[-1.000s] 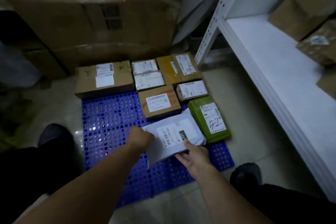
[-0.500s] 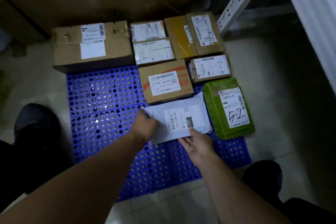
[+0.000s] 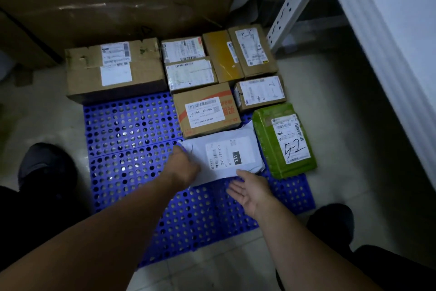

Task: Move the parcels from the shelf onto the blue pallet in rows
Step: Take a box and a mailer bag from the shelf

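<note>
A white metal shelf (image 3: 389, 42) is seen at the right. Beside it, a perforated blue plastic pallet (image 3: 132, 130) is laid on the floor. Its far rows are filled with taped cardboard boxes (image 3: 115, 71), and a glossy green pouch (image 3: 283, 142) is set at its right edge. A flat, crinkled white mailer (image 3: 226, 156) is laid just left of the pouch. Its left end is covered by the left hand (image 3: 184, 168); a grip cannot be told. The right hand (image 3: 250, 191) is held open, palm up, at its near edge.

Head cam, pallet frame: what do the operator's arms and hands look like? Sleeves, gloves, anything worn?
The left hand and right hand are ungloved; no watch, band or ring shows in the dim frame. The left forearm and right forearm are bare to the frame edge, with no sleeve in view.
</note>
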